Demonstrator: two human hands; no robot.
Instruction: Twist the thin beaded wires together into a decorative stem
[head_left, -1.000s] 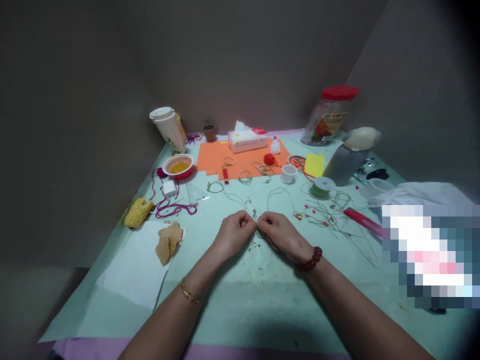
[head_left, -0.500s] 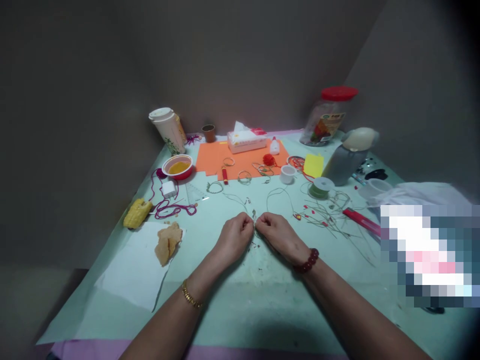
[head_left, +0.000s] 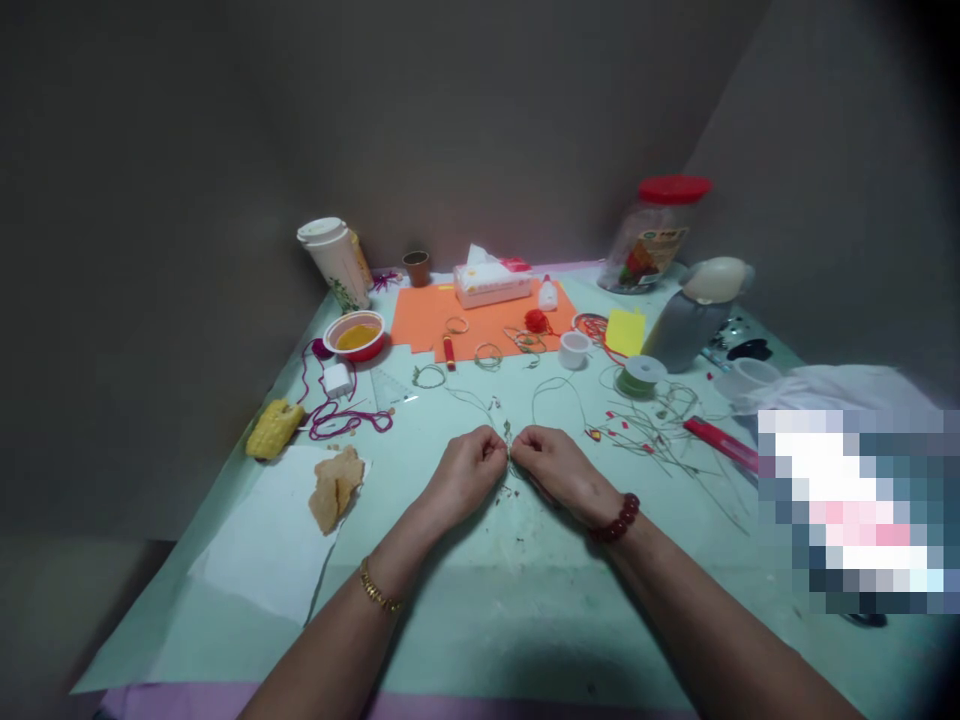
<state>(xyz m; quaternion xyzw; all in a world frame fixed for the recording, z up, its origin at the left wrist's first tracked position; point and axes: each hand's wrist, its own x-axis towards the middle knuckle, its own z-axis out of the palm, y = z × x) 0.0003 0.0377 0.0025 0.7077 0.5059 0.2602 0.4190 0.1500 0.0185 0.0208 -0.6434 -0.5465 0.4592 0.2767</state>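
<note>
Two hands meet at the middle of the bench [head_left: 495, 600]. Left hand [head_left: 466, 470]: grip narrow, pinching thin green wire [head_left: 508, 432]. Right hand [head_left: 559, 468]: grip pinched on it too, fingertips almost touching. Green spool [head_left: 641, 374] toward the right edge; orange sheet [head_left: 480, 315] near the far edge.

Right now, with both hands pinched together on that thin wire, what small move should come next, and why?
Probably a small twist of the thin wire between the fingertips. The left hand and right hand pinch it at nearly one spot, with its loose strands trailing away across the table, so there seems little room for anything but a tight turn.
</note>
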